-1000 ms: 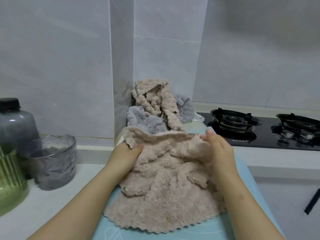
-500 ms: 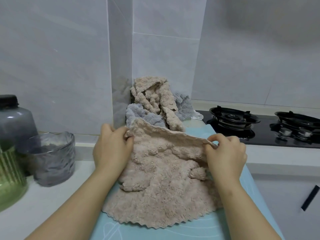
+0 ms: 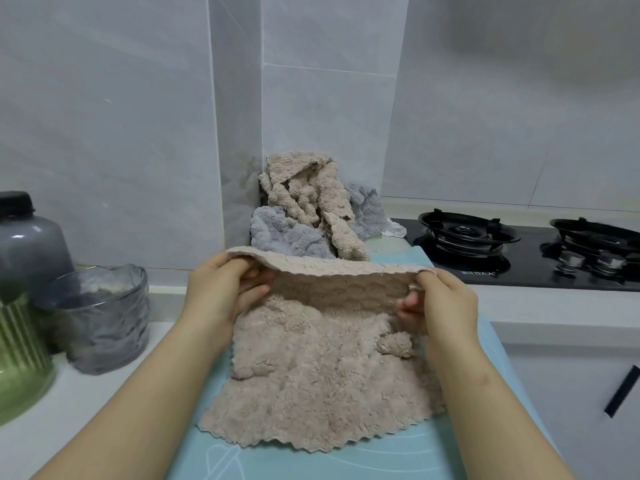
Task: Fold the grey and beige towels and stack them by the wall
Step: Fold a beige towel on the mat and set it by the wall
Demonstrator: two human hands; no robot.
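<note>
A fluffy beige towel (image 3: pixel 318 375) lies on a light blue mat (image 3: pixel 478 441) in front of me. Its far edge is lifted off the mat and stretched taut between my hands. My left hand (image 3: pixel 221 292) pinches the far left corner. My right hand (image 3: pixel 440 303) pinches the far right corner. Behind it, in the wall corner, sits a loose heap: a crumpled beige towel (image 3: pixel 308 195) draped over a grey towel (image 3: pixel 287 237), with more grey towel (image 3: pixel 367 213) to its right.
A ribbed glass bowl (image 3: pixel 104 320), a dark jar with a black lid (image 3: pixel 27 244) and a green ribbed container (image 3: pixel 20 358) stand on the counter at left. A black gas hob (image 3: pixel 519 251) lies at right. Tiled walls close the back.
Both hands have taken the beige towel's far corners and raised that edge off the mat, pulling it straight and taut. The heap by the wall has not moved.
</note>
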